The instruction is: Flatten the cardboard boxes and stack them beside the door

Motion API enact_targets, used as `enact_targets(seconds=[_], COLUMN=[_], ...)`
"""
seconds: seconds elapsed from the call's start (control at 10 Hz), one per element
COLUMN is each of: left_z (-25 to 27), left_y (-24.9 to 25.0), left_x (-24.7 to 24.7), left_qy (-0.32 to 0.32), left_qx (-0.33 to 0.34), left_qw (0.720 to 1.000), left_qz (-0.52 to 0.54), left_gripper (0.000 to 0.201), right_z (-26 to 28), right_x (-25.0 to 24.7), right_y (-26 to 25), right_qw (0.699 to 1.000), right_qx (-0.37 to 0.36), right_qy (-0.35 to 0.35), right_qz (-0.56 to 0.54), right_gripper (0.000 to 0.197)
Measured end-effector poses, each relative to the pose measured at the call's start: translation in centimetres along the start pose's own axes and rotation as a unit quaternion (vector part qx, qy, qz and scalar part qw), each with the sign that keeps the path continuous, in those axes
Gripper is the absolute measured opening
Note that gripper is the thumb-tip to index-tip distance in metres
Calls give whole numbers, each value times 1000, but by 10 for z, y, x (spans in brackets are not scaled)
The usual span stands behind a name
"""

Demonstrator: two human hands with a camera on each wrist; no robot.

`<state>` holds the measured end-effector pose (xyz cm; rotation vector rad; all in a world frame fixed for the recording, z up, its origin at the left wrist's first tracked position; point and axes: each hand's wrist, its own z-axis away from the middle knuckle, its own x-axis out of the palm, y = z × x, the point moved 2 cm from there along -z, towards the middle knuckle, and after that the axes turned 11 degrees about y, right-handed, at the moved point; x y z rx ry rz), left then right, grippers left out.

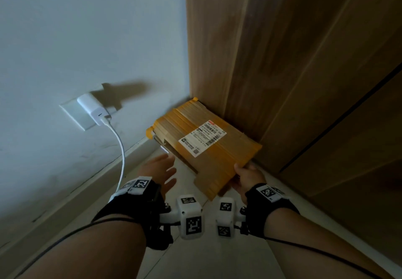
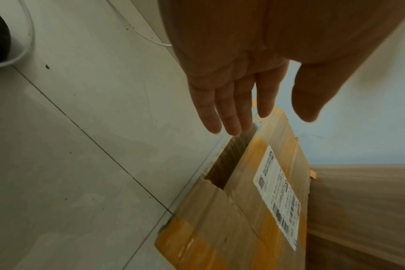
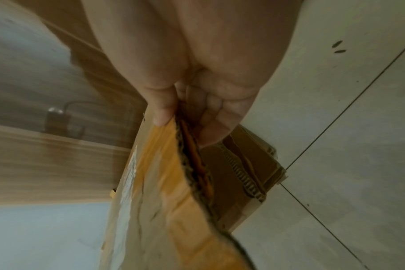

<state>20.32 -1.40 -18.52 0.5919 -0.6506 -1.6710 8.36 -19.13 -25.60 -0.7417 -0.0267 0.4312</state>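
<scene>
A flattened cardboard box (image 1: 204, 146) with yellow tape and a white shipping label (image 1: 203, 137) leans in the corner between the white wall and the wooden door frame (image 1: 239, 61). My right hand (image 1: 245, 175) pinches its near right edge, thumb on top and fingers beneath, as the right wrist view shows (image 3: 185, 117). My left hand (image 1: 163, 170) hovers open just left of the box, fingers straight and spread, apart from it (image 2: 231, 102). More flattened cardboard (image 3: 250, 164) shows beneath the held box in the right wrist view.
A white charger (image 1: 93, 109) sits in a wall socket at left, and its cable (image 1: 121, 152) hangs down to the tiled floor (image 1: 195, 257). The wooden door (image 1: 348, 148) fills the right side. A skirting board (image 1: 87, 189) runs along the wall.
</scene>
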Motion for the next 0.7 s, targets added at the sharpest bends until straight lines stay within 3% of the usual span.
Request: enact_targets(seconds=[0.2, 0.3, 0.5, 0.7], left_z=[-11, -10, -11, -5], left_y=[-14, -17, -17, -9], left_x=[-5, -7, -7, -5], left_qy=[66, 81, 89, 96], left_qx=[-35, -45, -43, -23], left_qw=[997, 995, 994, 994], left_qz=[-25, -31, -36, -50], left_gripper=[26, 17, 25, 39], right_z=[-24, -28, -34, -21], right_x=[2, 5, 8, 1], right_y=[7, 7, 13, 6], right_qw=[977, 975, 981, 971], right_qx=[-42, -53, -23, -80], right_qy=[108, 122, 86, 78], right_qz=[182, 178, 170, 209], right_gripper=[47, 49, 61, 62])
